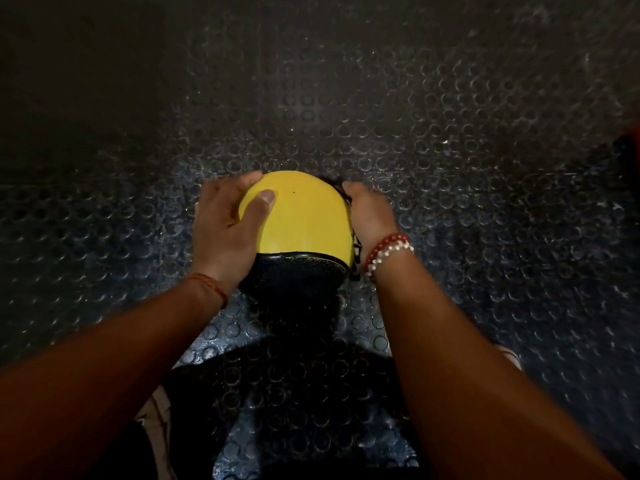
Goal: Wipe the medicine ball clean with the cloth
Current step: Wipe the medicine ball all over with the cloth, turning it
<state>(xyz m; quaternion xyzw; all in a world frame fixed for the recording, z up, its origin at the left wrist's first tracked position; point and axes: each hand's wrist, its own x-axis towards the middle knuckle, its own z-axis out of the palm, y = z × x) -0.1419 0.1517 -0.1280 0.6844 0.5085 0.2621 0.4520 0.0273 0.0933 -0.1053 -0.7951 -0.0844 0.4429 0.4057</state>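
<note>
Yellow medicine ball: my left hand curls fingers round it, right hand clutches cloth against its side. Mid-wipe, I judge; next, turn the ball.

dark rubber floor covered in round raised studs, dusted with pale scuffs. at the floor's far right edge, a blurred red thing, partly cut off, too dim to tell.
</note>
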